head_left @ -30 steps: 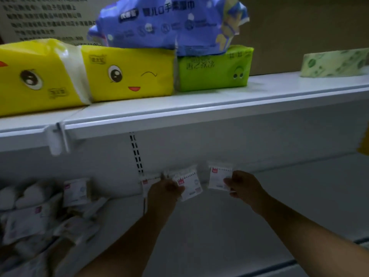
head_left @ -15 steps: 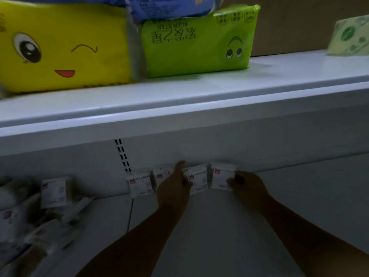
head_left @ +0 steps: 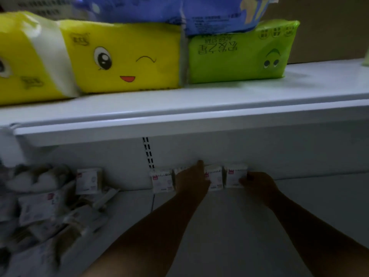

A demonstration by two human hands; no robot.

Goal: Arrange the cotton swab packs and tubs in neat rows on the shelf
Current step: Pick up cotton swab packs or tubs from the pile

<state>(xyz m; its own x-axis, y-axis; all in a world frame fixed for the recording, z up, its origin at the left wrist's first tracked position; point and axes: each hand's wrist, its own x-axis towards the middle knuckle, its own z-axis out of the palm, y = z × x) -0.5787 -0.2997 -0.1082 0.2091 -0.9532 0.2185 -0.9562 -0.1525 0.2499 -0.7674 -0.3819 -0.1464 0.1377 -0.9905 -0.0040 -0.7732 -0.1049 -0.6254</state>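
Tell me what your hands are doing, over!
Left hand and right hand pressing small white cotton swab packs upright against the shelf back. Loose pile of packs waits left. Nothing blocking.

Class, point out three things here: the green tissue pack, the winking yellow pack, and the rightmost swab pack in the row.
green tissue pack (head_left: pixel 237 54): head view, front face.
winking yellow pack (head_left: pixel 123 58): head view, printed face.
rightmost swab pack (head_left: pixel 232 176): head view, front label.

Dim, shadowed lower shelf (head_left: pixel 229 226); brighter above; blurred left edge
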